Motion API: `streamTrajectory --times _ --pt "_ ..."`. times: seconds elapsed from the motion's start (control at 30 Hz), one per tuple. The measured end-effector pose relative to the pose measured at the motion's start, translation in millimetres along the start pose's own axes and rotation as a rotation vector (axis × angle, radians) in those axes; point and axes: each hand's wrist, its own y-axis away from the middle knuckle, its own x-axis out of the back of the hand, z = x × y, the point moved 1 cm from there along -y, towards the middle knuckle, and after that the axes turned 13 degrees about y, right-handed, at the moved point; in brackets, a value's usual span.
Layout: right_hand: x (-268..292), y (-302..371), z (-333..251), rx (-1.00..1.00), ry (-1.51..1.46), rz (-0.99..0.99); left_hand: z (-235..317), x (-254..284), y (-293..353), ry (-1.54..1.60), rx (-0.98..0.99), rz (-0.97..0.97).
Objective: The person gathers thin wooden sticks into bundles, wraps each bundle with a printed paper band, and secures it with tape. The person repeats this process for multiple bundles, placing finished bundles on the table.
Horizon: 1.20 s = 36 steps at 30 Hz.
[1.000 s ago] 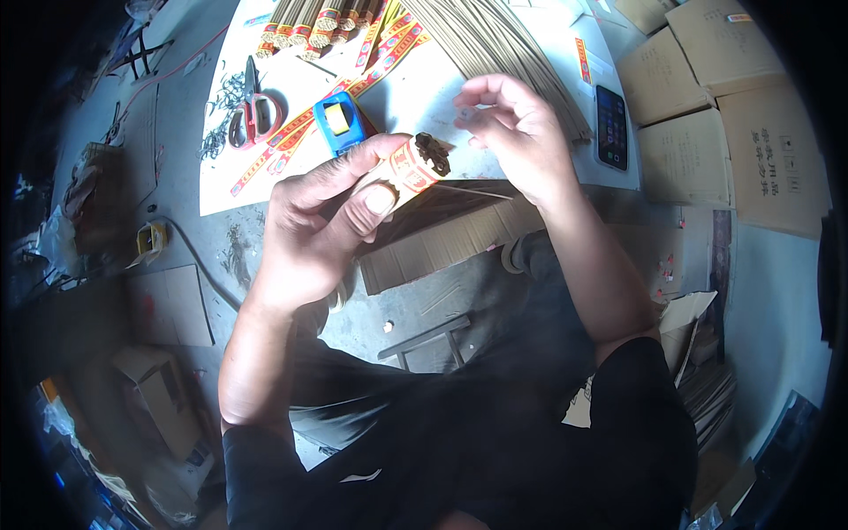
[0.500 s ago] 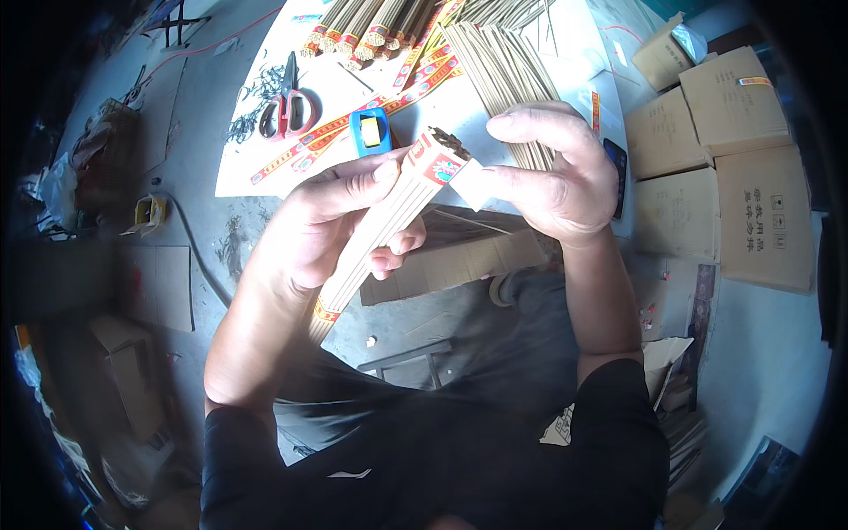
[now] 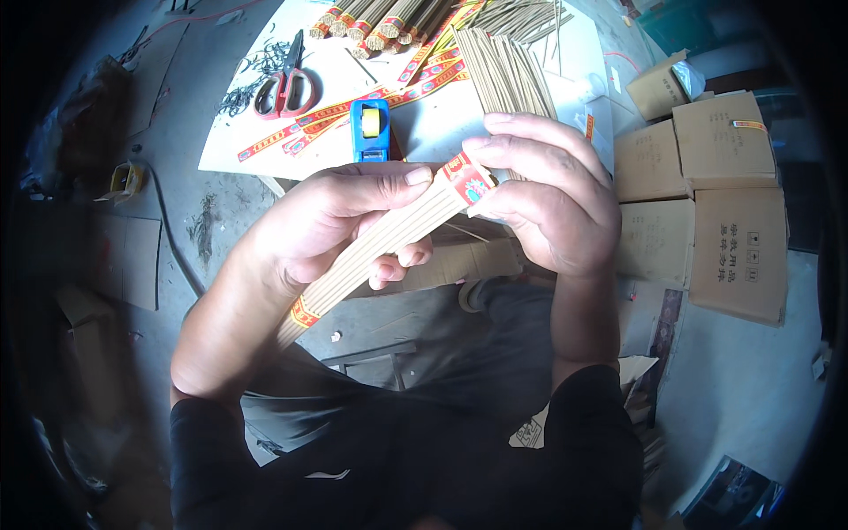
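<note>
My left hand (image 3: 322,212) is closed around a slanted bundle of thin incense sticks (image 3: 367,243), its thumb lying along the top. A red and yellow paper band (image 3: 468,179) wraps the bundle's upper end. Around the lower part runs a narrower band (image 3: 304,312). My right hand (image 3: 565,194) is at the upper end, its fingertips and thumb closed on the edge of the upper band, so the stick ends are mostly hidden. Just beyond my hands on the white table (image 3: 216,146) stands a blue tape dispenser (image 3: 370,146).
Red-handled scissors (image 3: 284,87), printed paper strips (image 3: 269,141) and loose sticks (image 3: 503,75) lie on the table. Several banded bundles (image 3: 380,25) are stacked at the back. Cardboard boxes (image 3: 738,256) stand at the right, and another cardboard box (image 3: 468,269) sits below the table edge.
My right fingers have closed from a spread position onto the band's end, and the white flap that stuck out there is now mostly covered. The view has shifted slightly.
</note>
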Motion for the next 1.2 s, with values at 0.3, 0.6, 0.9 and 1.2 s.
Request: streamTrajectory --times 0.3,0.6,0.9,1.2 --pt "-5 -1 4 -0.071 -0.231 -0.093 -3 16 -3 0.069 0.135 -0.051" --pt "-22 10 3 -0.277 -0.569 -0.065 -6 7 0 -0.168 0.031 0.062" --pt "-24 16 1 -0.297 -0.590 -0.081 -7 12 -2 -0.137 0.073 0.040" --pt "-26 12 -4 -0.290 -0.526 -0.061 -6 11 1 -0.156 0.103 0.051"
